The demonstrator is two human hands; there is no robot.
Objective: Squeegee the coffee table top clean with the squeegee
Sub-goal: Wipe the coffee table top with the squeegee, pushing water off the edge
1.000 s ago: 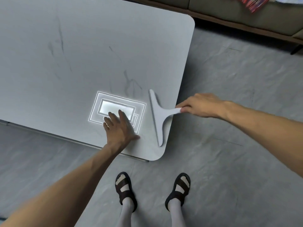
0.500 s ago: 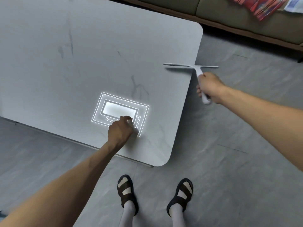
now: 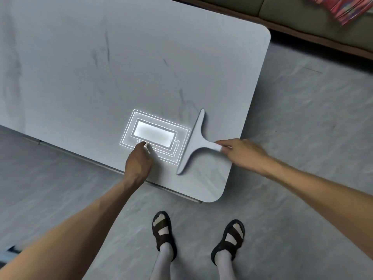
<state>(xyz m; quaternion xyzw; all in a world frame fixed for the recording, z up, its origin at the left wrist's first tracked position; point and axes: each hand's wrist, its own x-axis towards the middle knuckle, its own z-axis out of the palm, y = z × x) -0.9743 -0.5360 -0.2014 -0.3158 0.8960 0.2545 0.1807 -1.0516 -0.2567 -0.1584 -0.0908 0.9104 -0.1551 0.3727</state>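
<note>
A pale grey T-shaped squeegee point(image 3: 194, 143) lies on the near right part of the grey marbled coffee table top point(image 3: 101, 77), its blade running from far to near. My right hand point(image 3: 243, 153) pinches the end of its handle near the table's right edge. My left hand point(image 3: 139, 160) has curled fingers and rests its fingertips on the table just left of the blade, holding nothing. A bright rectangular light reflection point(image 3: 154, 134) glares on the surface between my left hand and the blade.
The table's rounded near right corner point(image 3: 214, 197) is just in front of my sandalled feet point(image 3: 197, 237). Grey floor surrounds the table. A sofa base point(image 3: 302, 9) with a red patterned cloth point(image 3: 343, 7) runs along the top right.
My right hand has brought the squeegee from the far right table edge, where it was lifted, back down flat near the near right corner. My left hand stays curled on the table.
</note>
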